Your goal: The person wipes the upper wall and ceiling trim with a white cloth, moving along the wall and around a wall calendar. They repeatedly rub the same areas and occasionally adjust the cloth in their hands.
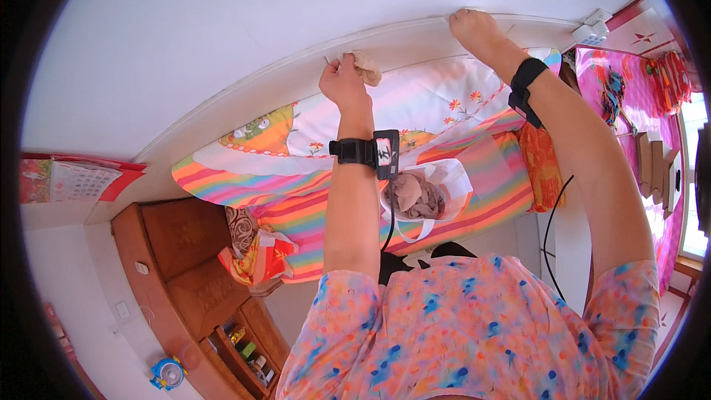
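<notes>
My left hand (pixel 345 79) is raised before the wall, its fingers closed on a crumpled beige cloth (pixel 366 68). Near its fingertips a thin, short light-coloured piece sticks up; I cannot tell what it is. My right hand (pixel 475 28) is up at the pale ledge (pixel 389 29) that runs along the wall, its fingers curled at the edge. Whether it holds anything is hidden. Below my hands, an open white bag (pixel 458 180) with handles stands on the striped cover (pixel 311 211) and holds crumpled greyish-brown fabric (pixel 425 200).
A brown wooden cabinet (pixel 183 233) with an open drawer (pixel 239 355) stands at the left. A wall calendar (pixel 83 180) hangs at far left. White power adapters (pixel 591 32) sit at the ledge's right end. Orange fabric (pixel 539 161) lies at the bed's right.
</notes>
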A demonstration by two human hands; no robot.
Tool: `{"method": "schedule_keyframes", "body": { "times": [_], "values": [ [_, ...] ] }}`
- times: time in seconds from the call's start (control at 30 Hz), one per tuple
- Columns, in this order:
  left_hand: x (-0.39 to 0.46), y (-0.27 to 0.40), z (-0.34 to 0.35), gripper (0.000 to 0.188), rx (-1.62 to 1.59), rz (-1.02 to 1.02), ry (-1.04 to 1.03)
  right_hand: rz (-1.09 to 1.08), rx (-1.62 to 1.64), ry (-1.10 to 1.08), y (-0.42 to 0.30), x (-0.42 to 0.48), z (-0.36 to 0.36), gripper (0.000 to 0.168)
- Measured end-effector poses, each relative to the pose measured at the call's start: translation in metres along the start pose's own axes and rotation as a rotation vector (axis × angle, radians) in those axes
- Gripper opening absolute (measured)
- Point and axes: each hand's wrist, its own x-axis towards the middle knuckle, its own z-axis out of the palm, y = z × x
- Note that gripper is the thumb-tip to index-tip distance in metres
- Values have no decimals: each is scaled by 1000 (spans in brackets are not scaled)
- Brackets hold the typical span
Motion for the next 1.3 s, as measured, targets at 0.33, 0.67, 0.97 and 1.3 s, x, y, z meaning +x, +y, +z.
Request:
{"method": "schedule_keyframes", "body": {
  "times": [0.33,0.67,0.97,1.3],
  "values": [
    [-3,-5,-8,12,177,-20,86,-13,10,12,-2,0,-6,8],
    [-6,-7,-4,11,122,22,57,21,16,-31,-2,-3,-6,7],
    [-8,3,-6,12,206,-13,78,-23,-15,0,-2,-2,-1,9],
    [2,-13,-17,18,304,56,107,-10,-1,-1,-2,0,0,8]
  ]
}}
